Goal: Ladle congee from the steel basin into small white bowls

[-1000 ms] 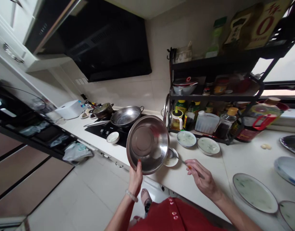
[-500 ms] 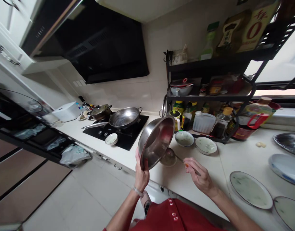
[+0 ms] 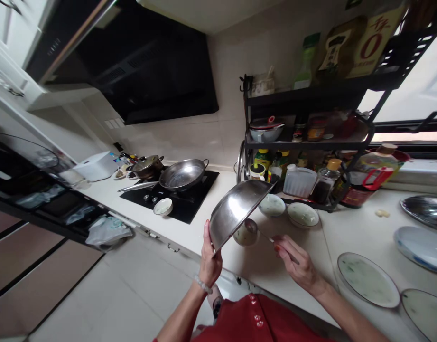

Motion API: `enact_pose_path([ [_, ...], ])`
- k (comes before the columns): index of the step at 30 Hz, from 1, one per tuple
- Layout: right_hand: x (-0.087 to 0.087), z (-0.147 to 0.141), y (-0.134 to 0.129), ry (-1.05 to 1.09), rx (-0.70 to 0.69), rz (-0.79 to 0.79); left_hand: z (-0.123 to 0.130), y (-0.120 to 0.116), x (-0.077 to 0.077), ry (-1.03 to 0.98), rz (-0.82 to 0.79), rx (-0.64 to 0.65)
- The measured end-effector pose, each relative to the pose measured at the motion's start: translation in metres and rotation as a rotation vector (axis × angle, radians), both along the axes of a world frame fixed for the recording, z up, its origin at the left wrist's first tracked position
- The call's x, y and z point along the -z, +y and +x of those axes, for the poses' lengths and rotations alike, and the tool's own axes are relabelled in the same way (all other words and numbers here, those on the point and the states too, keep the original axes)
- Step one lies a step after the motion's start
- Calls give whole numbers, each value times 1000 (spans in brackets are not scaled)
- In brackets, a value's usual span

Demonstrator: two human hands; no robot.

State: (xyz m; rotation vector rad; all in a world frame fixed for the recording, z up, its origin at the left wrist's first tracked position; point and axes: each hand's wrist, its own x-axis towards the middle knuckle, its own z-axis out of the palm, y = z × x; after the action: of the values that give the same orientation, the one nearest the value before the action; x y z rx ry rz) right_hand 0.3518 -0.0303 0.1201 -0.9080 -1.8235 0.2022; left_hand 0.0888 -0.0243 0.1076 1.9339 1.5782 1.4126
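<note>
My left hand (image 3: 209,260) grips the rim of a steel mixing bowl (image 3: 236,210), tipped so its mouth faces down and right over a small white bowl (image 3: 244,236) on the counter. My right hand (image 3: 295,262) holds a metal spoon (image 3: 255,228) whose scoop sits under the steel bowl's rim, above the small bowl. Two more small bowls (image 3: 272,205) (image 3: 302,214) stand just behind.
A wok (image 3: 182,174) and a lidded pot (image 3: 145,165) sit on the black hob (image 3: 199,198) with a white dish (image 3: 163,206). A black rack (image 3: 312,142) holds bottles and jars. Used plates (image 3: 367,279) (image 3: 421,242) lie at right. The white counter (image 3: 346,228) edge runs beside the floor.
My left hand has tipped the steel bowl from facing me to mouth-down over the small bowl. The spoon has stayed under its rim.
</note>
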Motion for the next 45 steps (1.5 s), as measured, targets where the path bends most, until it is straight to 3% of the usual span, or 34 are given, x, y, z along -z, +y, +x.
enact_pose_path([
  [45,-36,5,-9,-101,-158,40,0,5,0,-80,-71,-10],
])
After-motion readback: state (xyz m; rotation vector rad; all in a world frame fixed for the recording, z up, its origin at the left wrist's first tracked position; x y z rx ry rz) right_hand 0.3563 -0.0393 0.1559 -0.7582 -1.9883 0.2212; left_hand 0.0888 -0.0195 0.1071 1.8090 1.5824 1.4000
